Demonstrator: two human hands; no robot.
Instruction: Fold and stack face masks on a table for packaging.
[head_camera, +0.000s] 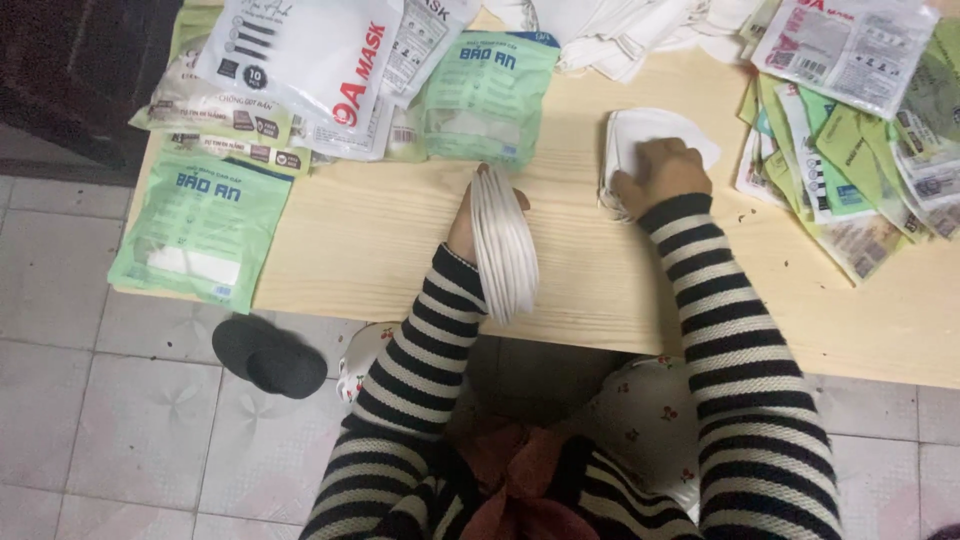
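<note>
My left hand (470, 215) grips a thick stack of folded white face masks (503, 245), held on edge above the low wooden table (380, 240). My right hand (662, 172) rests with curled fingers on a small pile of white masks (650, 130) lying flat on the table, farther right. Both arms wear black-and-white striped sleeves.
Green and white mask packets (487, 95) lie along the table's far left, one green packet (202, 225) hanging over the left edge. Empty packets (860, 130) are heaped at the right. White masks (630, 25) pile at the back. A dark slipper (268, 357) lies on the tiled floor.
</note>
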